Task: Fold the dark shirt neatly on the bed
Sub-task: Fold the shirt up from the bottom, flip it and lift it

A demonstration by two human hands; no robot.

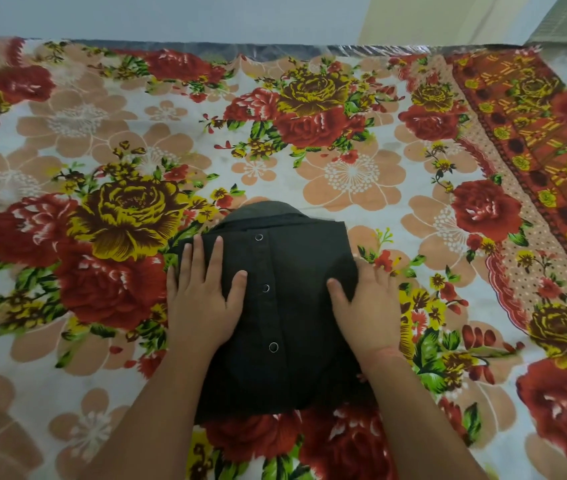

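1. The bed filled the view, covered by a floral sheet of red and yellow roses and peach blossoms on white, with a patterned red border down its right side.
2. The left hand lay palm down on the left part of the shirt, fingers spread and flat, gripping nothing. Its outer fingers reached the shirt's left edge, and its thumb pointed toward the row of snaps.
3. The shirt was dark and sat folded into a compact upright rectangle near the front middle of the bed, directly before the person. Its collar was at the far end and its rounded fold at the near end.
4. Three metal snaps ran in a line down the shirt, just left of its middle, between the two hands.
5. The right hand rested at the shirt's right edge, palm down and open. Its thumb lay on the cloth, while its fingers sat just beside the edge on the sheet; whether any were tucked under the fold could not be told.
6. Both forearms came in from the bottom of the view, one on each side of the shirt.
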